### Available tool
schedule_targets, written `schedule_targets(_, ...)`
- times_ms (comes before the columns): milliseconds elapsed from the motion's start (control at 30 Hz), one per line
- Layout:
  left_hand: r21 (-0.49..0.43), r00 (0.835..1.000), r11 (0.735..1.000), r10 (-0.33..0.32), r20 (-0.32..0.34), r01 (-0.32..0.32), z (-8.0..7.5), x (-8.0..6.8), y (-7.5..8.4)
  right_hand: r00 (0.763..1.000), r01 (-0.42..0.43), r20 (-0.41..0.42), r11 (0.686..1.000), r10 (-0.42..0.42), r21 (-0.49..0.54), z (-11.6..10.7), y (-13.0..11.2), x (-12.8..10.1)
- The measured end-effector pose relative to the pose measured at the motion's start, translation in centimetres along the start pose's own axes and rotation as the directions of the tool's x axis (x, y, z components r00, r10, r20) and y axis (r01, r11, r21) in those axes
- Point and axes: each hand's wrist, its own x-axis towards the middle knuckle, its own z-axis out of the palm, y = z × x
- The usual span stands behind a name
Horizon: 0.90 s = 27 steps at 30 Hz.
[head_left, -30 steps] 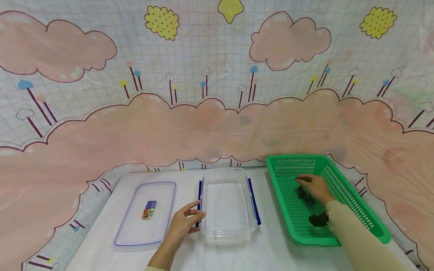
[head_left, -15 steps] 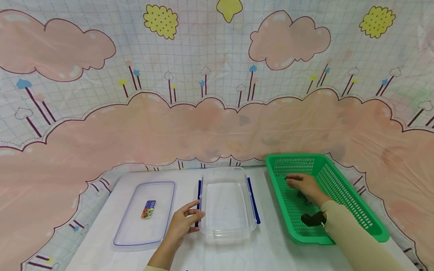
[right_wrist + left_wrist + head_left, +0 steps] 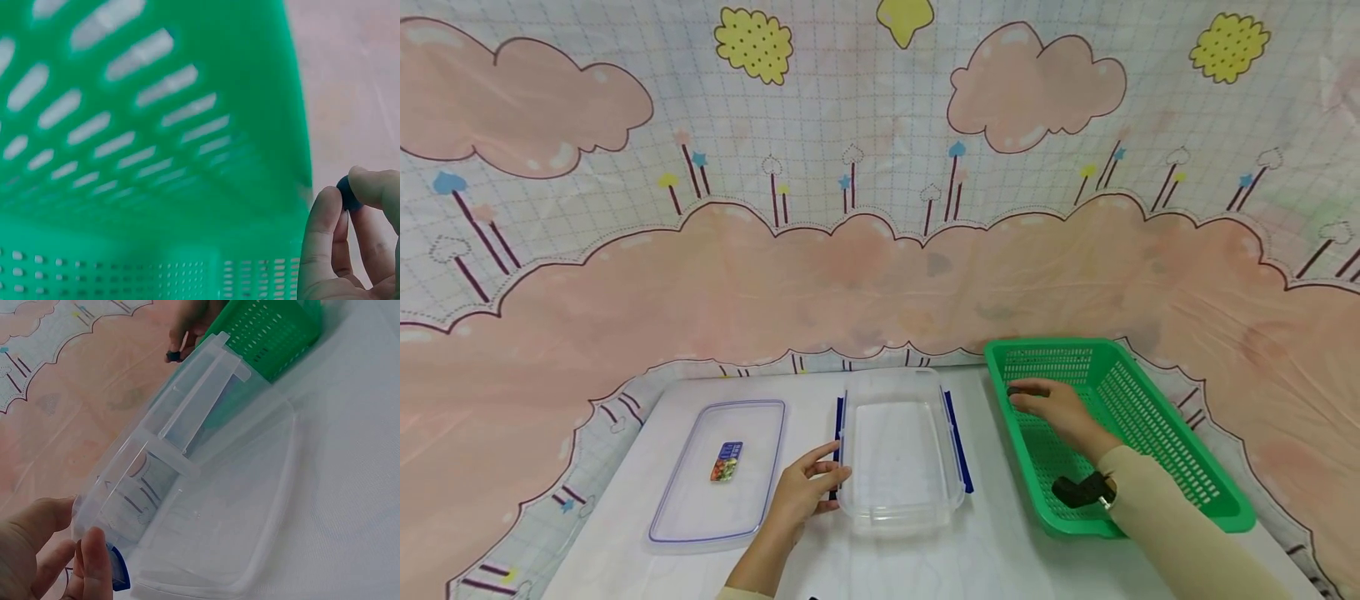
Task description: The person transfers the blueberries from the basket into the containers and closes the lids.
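Note:
My left hand [image 3: 805, 492] grips the left side of a clear plastic food container [image 3: 901, 521], thumb and fingers at its wall beside a dark blue clip [image 3: 838, 417]. The container stands without its lid. My right hand [image 3: 1056, 410] is over the left rim of a green perforated basket [image 3: 1026, 475]. Between its thumb and fingertips it pinches a small, rounded, dark blue piece [image 3: 348, 194]; its kind does not show. In the left wrist view the same dark piece [image 3: 174, 356] pokes out below the fingertips. My right hand and forearm hide part of the basket's floor.
A clear lid [image 3: 688, 508] with a blue seal and a printed label [image 3: 727, 462] lies on the white table [image 3: 850, 575] left of the container. Another dark blue clip [image 3: 957, 442] hangs on the container's right side. A patterned cloth [image 3: 880, 283] rises behind.
My right hand, with the dark piece, has moved left from the basket's middle to its left rim. Dark pieces seen earlier on the basket floor are now hidden. My left hand stays put.

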Motion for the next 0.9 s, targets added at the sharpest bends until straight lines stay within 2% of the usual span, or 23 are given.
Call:
schedule_targets(300,-0.005,1.0,1.0,0.001,0.001,-0.001,0.0,0.1,-0.2,1.0,0.009,-0.004,1.0,-0.009,-0.008,1.4,-1.3,-0.1)
schedule_targets(633,-0.012,1.0,1.0,-0.001,0.003,0.001,0.0,0.0,-0.1,1.0,0.001,0.013,0.998,-0.002,0.064,1.9,-1.5,0.2)
schedule_targets(900,-0.021,1.0,1.0,-0.001,-0.002,0.001,0.2,-0.1,0.0,0.996,0.004,0.086,0.999,-0.007,0.041,2.2,-2.5,0.2)
